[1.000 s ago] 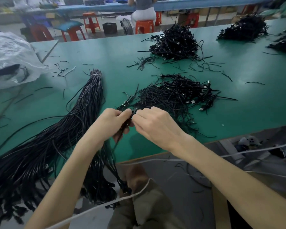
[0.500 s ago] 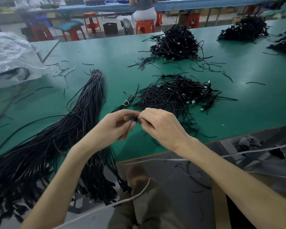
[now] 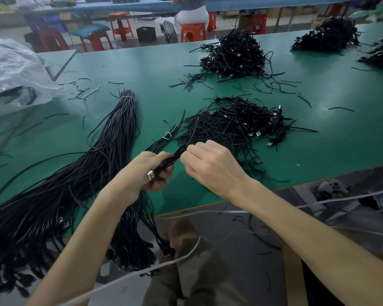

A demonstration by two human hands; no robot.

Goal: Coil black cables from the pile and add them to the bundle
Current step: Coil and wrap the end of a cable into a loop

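— What has changed at the green table (image 3: pixel 341 149)?
— The left hand (image 3: pixel 142 164) now clasps a folded black cable (image 3: pixel 170 161), its USB plug (image 3: pixel 151 175) newly showing. The right hand (image 3: pixel 210 166) pinches the loose strand.
— And next?
— Probably the bundle (image 3: pixel 111 155) alongside; the pile (image 3: pixel 234 124) lies just behind.

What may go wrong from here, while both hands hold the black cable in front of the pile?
The cable seems to run from the left hand back into the pile, so a pull might drag tangled neighbours along. The plug sticks out of that hand; the coil may spring loose if its hold relaxes. The bundle hangs over the table edge and could slide off.
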